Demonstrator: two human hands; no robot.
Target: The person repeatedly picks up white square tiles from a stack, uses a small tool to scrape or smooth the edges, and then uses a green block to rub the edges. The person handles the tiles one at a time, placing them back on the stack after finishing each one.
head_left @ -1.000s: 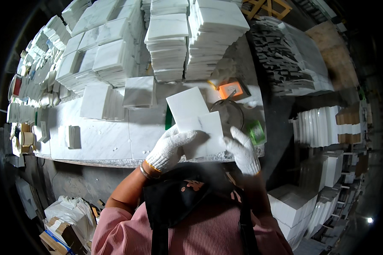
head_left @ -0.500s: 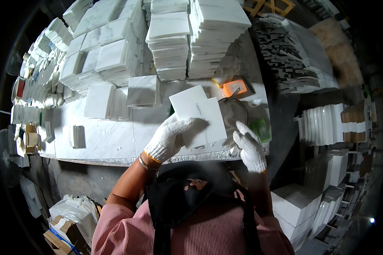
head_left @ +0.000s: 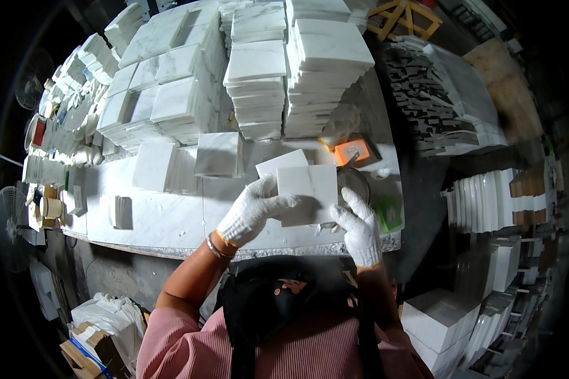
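Tile (head_left: 308, 192) pinched in left hand (head_left: 250, 213), right hand (head_left: 359, 232) at its edge, grip unclear, 1 orange box (head_left: 350, 152) beyond

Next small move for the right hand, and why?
Probably close the right hand lightly on the front tile's right edge: the left hand grips its left side, thumb across the face, while the right lies open alongside; contact is unclear.

The front tile (head_left: 322, 189) is white, the stacked tiles (head_left: 256, 61) grey-veined white, the box (head_left: 348, 151) orange.
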